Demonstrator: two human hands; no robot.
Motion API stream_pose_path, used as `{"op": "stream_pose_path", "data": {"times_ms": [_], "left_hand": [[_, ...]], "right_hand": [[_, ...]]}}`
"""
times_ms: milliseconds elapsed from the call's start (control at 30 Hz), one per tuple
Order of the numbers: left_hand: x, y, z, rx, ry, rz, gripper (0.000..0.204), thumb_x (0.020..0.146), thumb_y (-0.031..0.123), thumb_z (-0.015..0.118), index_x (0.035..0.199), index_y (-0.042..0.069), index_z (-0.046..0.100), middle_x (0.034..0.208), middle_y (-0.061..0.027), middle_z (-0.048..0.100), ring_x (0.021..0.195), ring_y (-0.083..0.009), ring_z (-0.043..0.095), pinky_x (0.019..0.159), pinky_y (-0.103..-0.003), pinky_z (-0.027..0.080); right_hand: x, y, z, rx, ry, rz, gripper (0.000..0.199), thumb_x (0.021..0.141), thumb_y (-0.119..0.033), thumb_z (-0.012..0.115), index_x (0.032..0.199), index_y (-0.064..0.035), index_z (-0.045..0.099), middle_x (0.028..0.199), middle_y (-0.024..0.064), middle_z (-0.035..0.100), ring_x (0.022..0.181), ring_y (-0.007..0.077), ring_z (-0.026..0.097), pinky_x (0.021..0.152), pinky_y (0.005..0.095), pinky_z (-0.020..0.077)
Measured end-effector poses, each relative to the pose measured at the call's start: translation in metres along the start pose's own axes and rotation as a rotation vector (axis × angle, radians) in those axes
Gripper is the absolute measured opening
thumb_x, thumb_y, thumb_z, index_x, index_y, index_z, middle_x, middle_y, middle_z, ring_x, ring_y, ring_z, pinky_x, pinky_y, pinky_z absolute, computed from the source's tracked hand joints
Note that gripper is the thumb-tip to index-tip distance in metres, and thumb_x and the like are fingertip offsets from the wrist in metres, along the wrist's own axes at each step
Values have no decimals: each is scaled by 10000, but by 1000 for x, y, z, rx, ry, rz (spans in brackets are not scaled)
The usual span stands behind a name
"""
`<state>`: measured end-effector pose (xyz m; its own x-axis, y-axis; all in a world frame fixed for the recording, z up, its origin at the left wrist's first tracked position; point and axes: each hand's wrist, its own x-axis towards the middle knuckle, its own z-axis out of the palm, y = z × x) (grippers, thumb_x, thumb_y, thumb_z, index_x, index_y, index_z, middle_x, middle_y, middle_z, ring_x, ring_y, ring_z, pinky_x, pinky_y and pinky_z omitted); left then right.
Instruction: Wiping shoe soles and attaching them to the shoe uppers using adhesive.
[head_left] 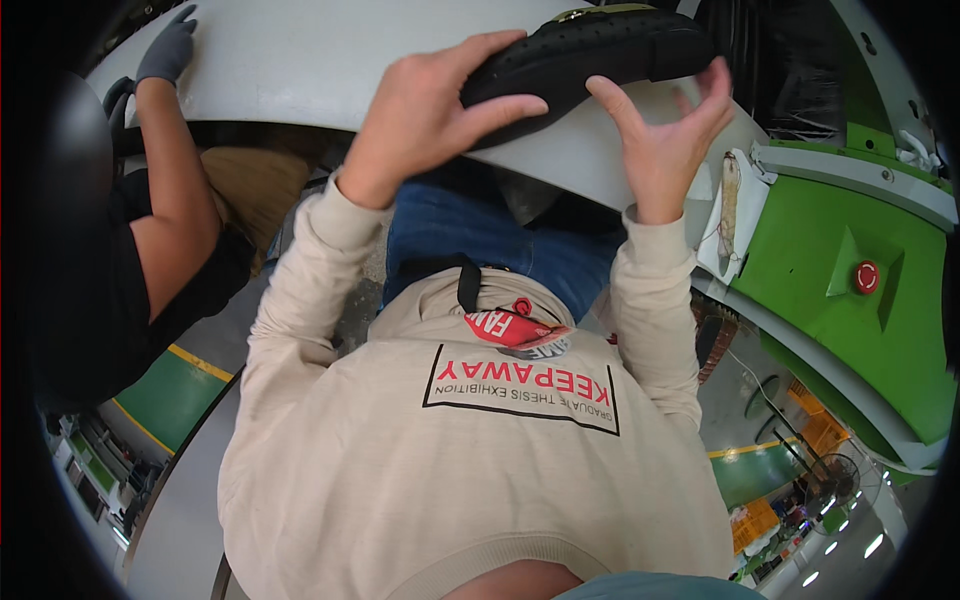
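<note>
A black shoe is raised over the white worktable, its dark sole and heel block turned partly toward me. Gold-coloured trim shows at its upper edge. My left hand grips one end of the shoe, the thumb laid across the sole and the index finger along the far side. Close to the heel end is my right hand, fingers spread. Its thumb tip meets the shoe's lower edge and its fingertips are beside the heel; whether they press on it I cannot tell.
The white worktable curves across the front. At the left, a co-worker's gloved hand rests on it. A green machine with a red push button stands at the right. Black plastic sheeting hangs behind the shoe's heel.
</note>
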<state>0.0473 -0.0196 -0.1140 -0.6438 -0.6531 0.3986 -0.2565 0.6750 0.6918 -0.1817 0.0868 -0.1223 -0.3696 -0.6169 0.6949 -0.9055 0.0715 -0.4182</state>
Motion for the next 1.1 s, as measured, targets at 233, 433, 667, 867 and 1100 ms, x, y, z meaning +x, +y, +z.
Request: {"op": "stream_pose_path", "data": {"times_ms": [233,433,667,867,1100], "left_hand": [[11,-32,-19,-60,-172,-68,545,943,298,858,1380,8,711,1101,-150,821,969,-217,796,874,-326,623],[27,14,-37,-228,-231,-220,613,957,296,830,1424,-49,630,1132,-222,784,1007,-206,759,900,-334,586],[25,15,-37,-244,-161,-211,515,929,232,846,1346,-36,709,1027,-196,812,903,-177,776,837,-317,597],[26,-37,-17,-570,22,421,542,919,262,854,1340,-46,707,985,-219,802,866,-199,784,812,-322,600],[51,38,-18,365,-174,80,524,885,505,828,882,-6,712,685,-207,687,633,-406,700,619,-461,558]], "right_hand": [[54,-19,-10,135,-106,-248,793,683,-327,1025,1313,-48,632,1262,114,640,1228,289,606,1068,410,505],[66,-18,-19,106,-256,-242,655,605,-303,1007,1128,-63,694,1181,133,663,1212,362,593,1029,458,487],[86,-15,-29,252,-412,-349,489,646,-234,983,1013,-60,711,1118,99,728,1077,333,674,974,448,512],[96,-19,-31,371,-545,-409,426,684,-166,961,976,-45,676,1098,129,739,992,347,715,886,416,549],[105,-9,-38,383,-728,-361,410,708,-149,941,896,-31,596,1041,158,721,911,365,718,773,389,566]]}}
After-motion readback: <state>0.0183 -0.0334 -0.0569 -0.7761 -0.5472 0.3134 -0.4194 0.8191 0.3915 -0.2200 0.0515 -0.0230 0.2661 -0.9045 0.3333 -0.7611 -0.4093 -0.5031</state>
